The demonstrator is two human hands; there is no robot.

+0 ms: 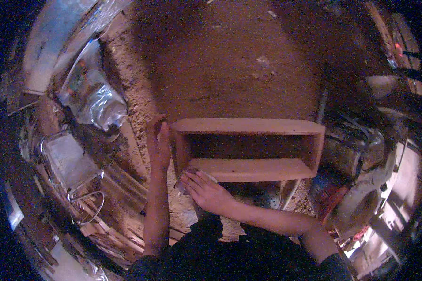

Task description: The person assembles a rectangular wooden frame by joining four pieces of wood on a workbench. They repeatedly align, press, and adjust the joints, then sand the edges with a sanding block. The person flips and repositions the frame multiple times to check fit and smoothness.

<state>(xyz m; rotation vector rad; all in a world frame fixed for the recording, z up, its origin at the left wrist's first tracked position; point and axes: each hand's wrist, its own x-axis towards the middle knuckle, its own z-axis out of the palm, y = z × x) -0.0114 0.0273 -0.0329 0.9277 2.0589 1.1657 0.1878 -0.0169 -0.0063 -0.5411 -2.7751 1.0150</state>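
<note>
An open-fronted wooden box (248, 125) lies on a brown work surface, its hollow side facing me. Along its left end rests my left hand (160, 147), fingers stretched out and thumb raised, with nothing plainly held. My right hand (206, 191) reaches across to the box's near left corner. Its fingers lie together over a thin, greyish folded sheet (213, 177), which looks like sandpaper, pressed at the edge of the lower board. The palm hides most of this sheet. Dim, grainy light blurs the fingertips of both hands.
The brown work surface (229, 70) stretches away beyond the box. To the left are a crumpled clear plastic bag (103, 105) and a metal-framed chair (72, 159) by wood scraps. A dark machine (354, 147) and a red object (327, 194) stand close on the right.
</note>
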